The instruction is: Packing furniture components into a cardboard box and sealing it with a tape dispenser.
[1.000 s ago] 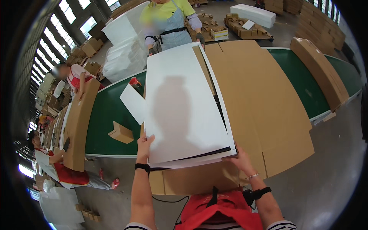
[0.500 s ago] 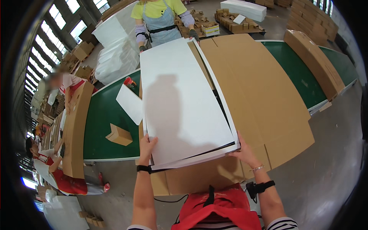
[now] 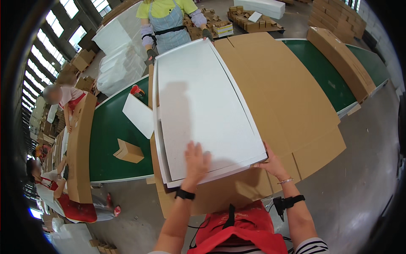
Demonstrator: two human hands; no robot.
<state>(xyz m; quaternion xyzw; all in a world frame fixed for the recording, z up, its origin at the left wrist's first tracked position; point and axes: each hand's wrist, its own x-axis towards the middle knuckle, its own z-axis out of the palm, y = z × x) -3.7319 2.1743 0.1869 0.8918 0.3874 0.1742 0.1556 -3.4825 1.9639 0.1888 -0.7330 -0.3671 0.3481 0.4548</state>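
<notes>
The left hand (image 3: 196, 160) lies flat with fingers spread on the stack of white foam sheets (image 3: 203, 106), which rests on the flattened cardboard box (image 3: 287, 97). The right hand (image 3: 272, 163) grips the stack's near right corner.

green belt (image 3: 112, 127), cardboard sheet (image 3: 279, 97), small box (image 3: 129, 151)

Foam sheets (image 3: 203, 106): stacked on flat cardboard (image 3: 287, 97), which lies across the surface (image 3: 110, 131). Left of stack, on surface: small sheet (image 3: 138, 115), small box (image 3: 129, 151) nearer. Far end: co-worker (image 3: 167, 21). Near end: left hand (image 3: 195, 158) on top, right hand (image 3: 270, 161) at corner.
</notes>
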